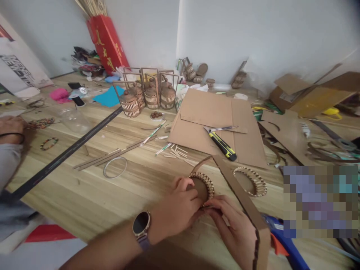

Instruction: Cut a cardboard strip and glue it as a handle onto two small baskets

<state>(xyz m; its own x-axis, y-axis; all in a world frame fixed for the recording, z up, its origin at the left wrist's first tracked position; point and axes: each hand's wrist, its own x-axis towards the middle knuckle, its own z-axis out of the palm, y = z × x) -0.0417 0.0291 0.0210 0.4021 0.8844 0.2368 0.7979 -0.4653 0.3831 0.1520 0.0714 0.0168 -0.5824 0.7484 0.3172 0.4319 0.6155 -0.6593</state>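
Observation:
My left hand (pixel 182 198), with a round watch on its wrist, has its fingers closed on the near-left rim of a small round basket piece (pixel 206 183) with a striped brown and cream edge. Against the same piece's near edge, my right hand (pixel 229 221) pinches a thin brown strip (pixel 207 207) between thumb and forefinger. A folded cardboard piece (pixel 233 187) stands just beyond and beside the right hand. To its right lies a second striped ring (pixel 251 182).
Flat cardboard (pixel 191 131) bears a yellow and black cutter (pixel 222 144). Small lidded baskets (pixel 152 95) stand at the back. A blue glue gun (pixel 284 240) lies at the right. At far left, another person's hand (pixel 11 127) rests near beads.

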